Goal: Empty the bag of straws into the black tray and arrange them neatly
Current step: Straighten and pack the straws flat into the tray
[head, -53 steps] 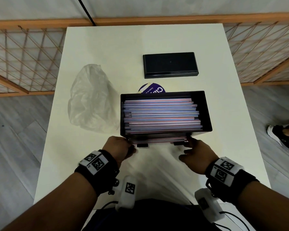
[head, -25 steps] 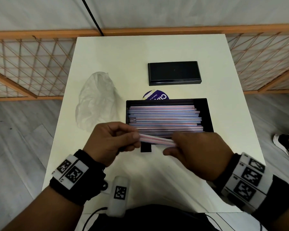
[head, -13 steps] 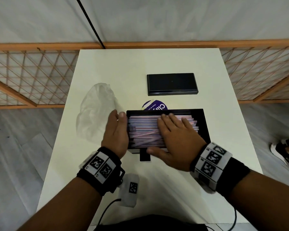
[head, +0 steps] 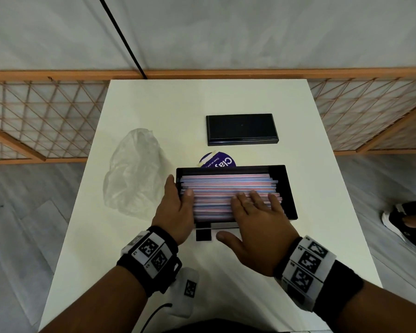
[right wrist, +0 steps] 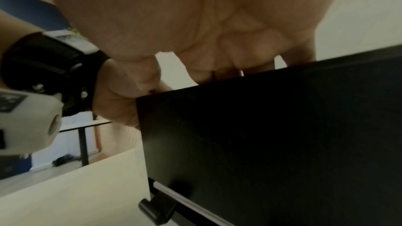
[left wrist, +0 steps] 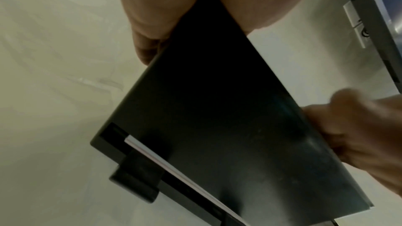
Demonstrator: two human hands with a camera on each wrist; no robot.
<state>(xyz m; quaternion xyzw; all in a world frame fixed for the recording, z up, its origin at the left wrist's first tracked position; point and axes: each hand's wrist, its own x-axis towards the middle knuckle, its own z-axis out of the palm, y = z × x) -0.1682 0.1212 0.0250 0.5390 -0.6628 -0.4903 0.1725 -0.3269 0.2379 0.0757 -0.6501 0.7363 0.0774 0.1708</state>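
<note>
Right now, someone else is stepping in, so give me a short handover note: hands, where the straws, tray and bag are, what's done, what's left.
Left hand: open, braced on the black tray's left end, thumb over the straws.
Right hand: open, fingers flat on the straws near the tray's front right.
The straws lie lengthwise in the tray; a few right ends are uneven.
The plastic bag lies empty on the table, left of the tray.
Done: emptying.
Left: even up the ends.

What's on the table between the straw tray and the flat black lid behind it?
A round purple label, partly hidden behind the tray's far wall; then bare white table up to the lid. Head view only.
</note>
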